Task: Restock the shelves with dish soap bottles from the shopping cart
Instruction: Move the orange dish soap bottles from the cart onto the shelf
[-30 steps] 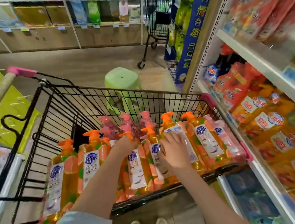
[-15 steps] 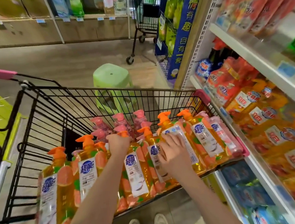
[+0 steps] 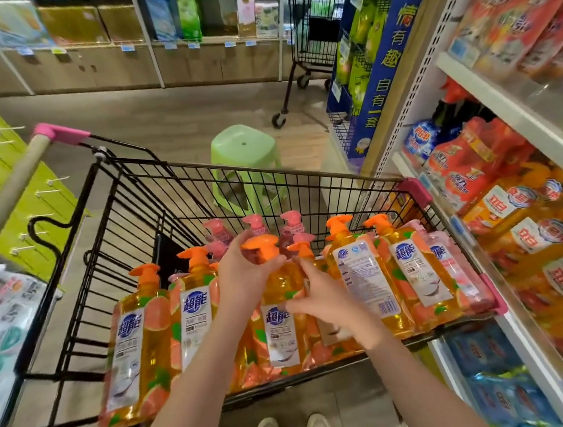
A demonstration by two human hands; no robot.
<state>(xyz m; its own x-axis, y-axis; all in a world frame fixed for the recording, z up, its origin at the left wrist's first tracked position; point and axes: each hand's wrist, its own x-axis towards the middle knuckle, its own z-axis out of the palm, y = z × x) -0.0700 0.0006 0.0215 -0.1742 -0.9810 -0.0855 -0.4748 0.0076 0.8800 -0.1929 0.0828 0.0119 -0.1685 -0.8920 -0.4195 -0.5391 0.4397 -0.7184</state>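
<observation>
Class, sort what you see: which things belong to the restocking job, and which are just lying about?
Job: cart, orange bottles, gripped bottle, left hand, right hand, shelf.
Lying about: green stool, second cart, far shelves.

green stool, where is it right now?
Head view: the green stool stands on the floor near frame centre, just beyond the far wall of the shopping cart and left of the blue display stand.
</observation>
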